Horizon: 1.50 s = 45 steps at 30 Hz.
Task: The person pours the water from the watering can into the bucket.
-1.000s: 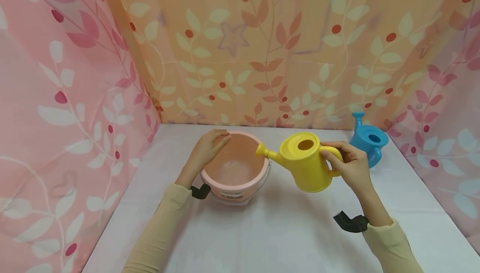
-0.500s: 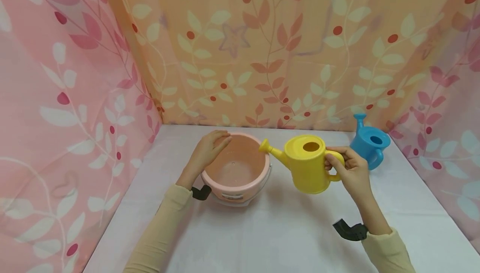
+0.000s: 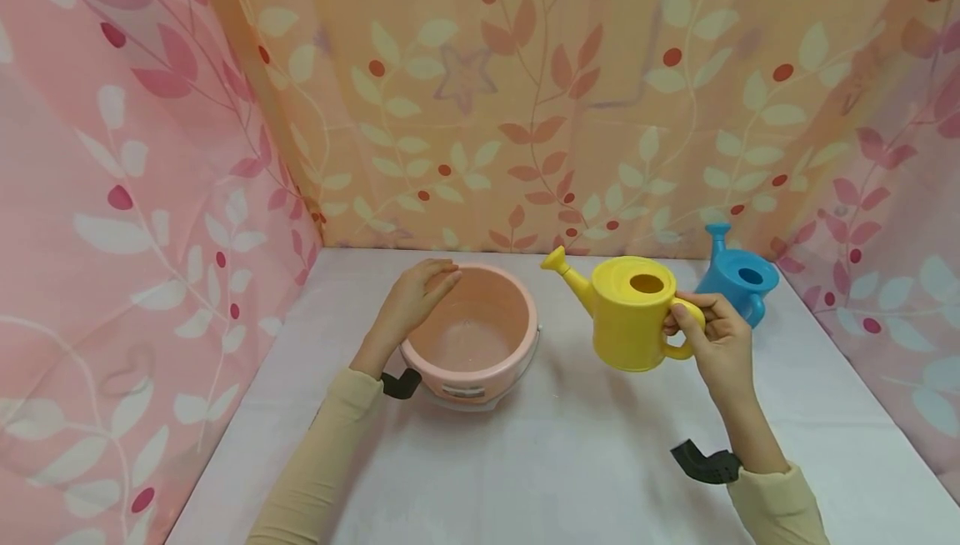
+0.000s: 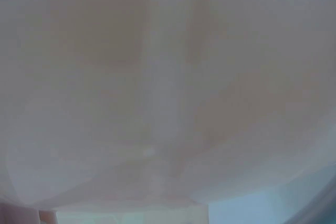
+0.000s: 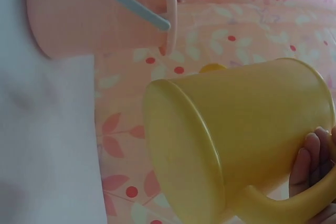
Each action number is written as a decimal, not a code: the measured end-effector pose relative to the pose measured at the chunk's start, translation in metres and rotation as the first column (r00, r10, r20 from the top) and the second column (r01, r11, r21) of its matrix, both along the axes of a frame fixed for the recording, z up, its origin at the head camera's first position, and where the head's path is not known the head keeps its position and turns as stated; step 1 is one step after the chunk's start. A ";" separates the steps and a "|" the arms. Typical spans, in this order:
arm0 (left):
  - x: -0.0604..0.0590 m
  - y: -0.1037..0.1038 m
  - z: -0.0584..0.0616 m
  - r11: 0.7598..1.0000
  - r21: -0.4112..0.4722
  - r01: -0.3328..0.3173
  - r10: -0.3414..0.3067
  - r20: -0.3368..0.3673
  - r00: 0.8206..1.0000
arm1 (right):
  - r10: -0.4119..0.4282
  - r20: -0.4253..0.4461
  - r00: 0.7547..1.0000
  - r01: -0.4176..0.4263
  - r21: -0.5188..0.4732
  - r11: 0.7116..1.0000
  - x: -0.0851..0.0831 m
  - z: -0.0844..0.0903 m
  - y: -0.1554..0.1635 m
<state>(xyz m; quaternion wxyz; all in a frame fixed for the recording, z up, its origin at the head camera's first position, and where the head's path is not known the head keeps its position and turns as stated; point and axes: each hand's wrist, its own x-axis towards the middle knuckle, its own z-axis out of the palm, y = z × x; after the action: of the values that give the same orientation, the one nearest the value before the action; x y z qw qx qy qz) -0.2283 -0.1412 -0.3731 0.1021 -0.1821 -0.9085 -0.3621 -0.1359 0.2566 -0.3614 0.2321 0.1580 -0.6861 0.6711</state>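
Yellow plastic fills the right hand (image 3: 720, 345): its fingers (image 5: 303, 163) curl round the looped handle of a yellow can (image 3: 632, 312), a small watering can held in the air above the tabletop (image 3: 555, 462). The can sits close to level, its round fill hole facing up and its spout pointing up and to the left, toward the back wall. From the right wrist view, the can's flat underside and tapering side take up most of the frame, with fingertips showing at the handle on the right edge.

To the left, apart from the can, stands a pink bucket (image 3: 474, 332) with a pale wire handle lying down round its side. The left hand (image 3: 412, 299) rests on the bucket's near-left rim, fingers nearly straight and reaching over the opening, gripping nothing. The left wrist view is a pale pink blur and shows no clear detail.

Behind the right hand, near the back right corner of the tabletop, stands a blue can (image 3: 735, 278), its spout pointing up.

Both arms wear cream sleeves (image 3: 322, 453), and a black mount sits at each wrist. Curtains (image 3: 525, 95) printed with leaves and red berries, pink at the sides and orange at the back, close in the white tabletop on three sides.
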 end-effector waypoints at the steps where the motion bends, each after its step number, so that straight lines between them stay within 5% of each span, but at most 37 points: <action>1: 0.000 0.000 0.000 1.000 -0.002 0.001 -0.001 0.002 1.000 | -0.010 0.008 1.000 0.010 0.003 1.000 0.000 -0.001 0.000; 26: 0.000 -0.001 0.002 1.000 0.002 -0.004 0.004 0.006 1.000 | -0.196 0.051 0.979 0.197 -0.013 0.980 -0.023 -0.039 0.011; 45: 0.001 0.000 0.003 1.000 0.017 0.004 -0.005 0.003 1.000 | -0.180 0.068 0.981 0.191 -0.218 0.957 -0.037 -0.056 0.015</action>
<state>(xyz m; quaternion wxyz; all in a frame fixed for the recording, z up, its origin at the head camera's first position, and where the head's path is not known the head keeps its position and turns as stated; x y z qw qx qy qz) -0.2272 -0.1415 -0.3704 0.1015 -0.1827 -0.9051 -0.3703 -0.1724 0.2713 -0.4179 0.2938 0.0498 -0.6236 0.7228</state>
